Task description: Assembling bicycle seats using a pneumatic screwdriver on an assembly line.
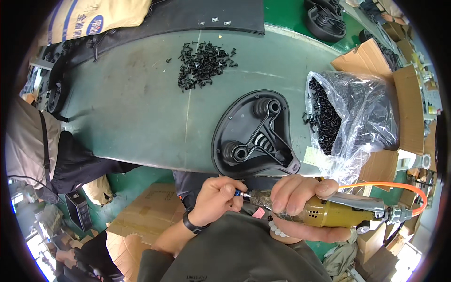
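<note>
My right hand point(300, 199) is wrapped round a yellow air screwdriver point(333, 212), held level with its tip pointing left. An orange hose point(394, 184) runs from its rear end. At the tip, my left hand point(219, 199) is closed in a pinch on the blue-collared bit point(240, 193); whether a screw is between the fingertips is hidden. Just beyond both hands, on the green table point(136, 108), a black bicycle saddle point(253, 131) lies upside down, its springs and metal rails showing. Neither hand touches it.
Black screws point(204, 65) lie in a loose pile farther back. At the right stands a cardboard box point(409, 108) with a clear plastic bag point(366, 113) of more screws. A person point(35, 136) sits at the left. More saddles point(325, 21) are at the far right.
</note>
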The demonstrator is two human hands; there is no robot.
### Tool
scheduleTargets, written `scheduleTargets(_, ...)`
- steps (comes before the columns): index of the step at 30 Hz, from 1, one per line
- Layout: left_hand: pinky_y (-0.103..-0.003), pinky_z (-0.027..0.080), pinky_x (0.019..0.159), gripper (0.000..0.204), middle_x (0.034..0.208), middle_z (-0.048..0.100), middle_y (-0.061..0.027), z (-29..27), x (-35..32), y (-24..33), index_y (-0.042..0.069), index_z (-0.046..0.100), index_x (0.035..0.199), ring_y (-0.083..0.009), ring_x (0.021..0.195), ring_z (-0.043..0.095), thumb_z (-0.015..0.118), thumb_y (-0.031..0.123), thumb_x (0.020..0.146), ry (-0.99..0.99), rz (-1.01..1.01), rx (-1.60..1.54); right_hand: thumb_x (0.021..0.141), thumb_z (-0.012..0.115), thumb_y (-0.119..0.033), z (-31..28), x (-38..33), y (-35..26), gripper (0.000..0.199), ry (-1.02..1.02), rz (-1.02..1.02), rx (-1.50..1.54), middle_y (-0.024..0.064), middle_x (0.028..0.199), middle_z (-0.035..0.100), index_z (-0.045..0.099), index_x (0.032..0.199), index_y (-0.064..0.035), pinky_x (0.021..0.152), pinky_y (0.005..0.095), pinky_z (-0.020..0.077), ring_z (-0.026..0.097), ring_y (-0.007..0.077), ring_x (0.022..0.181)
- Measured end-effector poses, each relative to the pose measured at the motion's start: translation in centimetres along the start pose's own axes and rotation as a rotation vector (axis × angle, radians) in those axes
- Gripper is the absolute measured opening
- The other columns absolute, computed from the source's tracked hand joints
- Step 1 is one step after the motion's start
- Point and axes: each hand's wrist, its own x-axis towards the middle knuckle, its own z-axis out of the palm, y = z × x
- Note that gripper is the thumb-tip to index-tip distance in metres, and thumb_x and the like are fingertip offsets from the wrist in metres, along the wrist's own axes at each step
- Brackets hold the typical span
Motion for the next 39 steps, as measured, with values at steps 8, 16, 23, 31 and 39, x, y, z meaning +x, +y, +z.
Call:
scheduleTargets(8, -0.05, 0.038, 0.104, 0.055, 0.119, 0.063, -0.0148, -1.9, 6.3, 1.1, 0.004, 0.062, 0.115, -0.0295, 0.102, 0.063, 0.082, 0.017, 0.065, 0.244, 0.839, 1.412, 0.082, 0.04, -0.081, -0.6, 1.0, -0.8, 0.091, 0.163, -0.07, -0.048, 0.0074, 0.073, 0.055, 0.046, 0.125, -0.0004, 0.053, 0.032, 0.0427, 0.054, 0.0208, 0.057)
scheduleTargets(16, -0.057, 0.028, 0.108, 0.046, 0.115, 0.066, -0.0124, -3.8, 8.0, -1.0, 0.008, 0.063, 0.106, -0.03, 0.102, 0.065, 0.083, 0.019, 0.066, 0.168, 0.966, 1.316, 0.081, 0.04, -0.082, -1.2, 1.4, -0.1, 0.091, 0.059, -0.032, -0.078, 0.0086, 0.072, 0.055, 0.047, 0.122, -0.0003, 0.052, 0.0314, 0.0428, 0.054, 0.0216, 0.056)
scheduleTargets(23, -0.055, 0.029, 0.108, 0.046, 0.11, 0.069, -0.0118, -4.1, 8.2, -1.2, 0.007, 0.06, 0.107, -0.0305, 0.104, 0.066, 0.081, 0.011, 0.066, 0.17, 1.004, 1.303, 0.082, 0.047, -0.077, -0.9, 2.3, 2.6, 0.088, -0.17, -0.111, -0.273, 0.0113, 0.083, 0.059, 0.044, 0.124, -0.0004, 0.058, 0.0353, 0.0461, 0.057, 0.0243, 0.064)
scheduleTargets(31, -0.054, 0.031, 0.108, 0.035, 0.109, 0.07, -0.0116, -3.5, 8.0, -0.8, 0.004, 0.062, 0.102, -0.0298, 0.104, 0.066, 0.077, 0.008, 0.071, 0.214, 0.99, 1.3, 0.08, 0.059, -0.07, -2.3, 1.1, 5.9, 0.082, -0.312, 0.019, -0.432, 0.0121, 0.088, 0.058, 0.044, 0.121, -0.0006, 0.07, 0.0399, 0.0485, 0.058, 0.0269, 0.074)
scheduleTargets(39, -0.052, 0.031, 0.109, 0.037, 0.108, 0.069, -0.0109, -4.1, 7.4, -0.4, 0.003, 0.065, 0.101, -0.0288, 0.106, 0.065, 0.079, 0.012, 0.069, 0.209, 0.965, 1.287, 0.074, 0.059, -0.076, -2.4, 0.5, 7.9, 0.089, -0.385, 0.049, -0.412, 0.0137, 0.081, 0.058, 0.048, 0.117, 0.0018, 0.065, 0.0376, 0.0494, 0.058, 0.0273, 0.07)
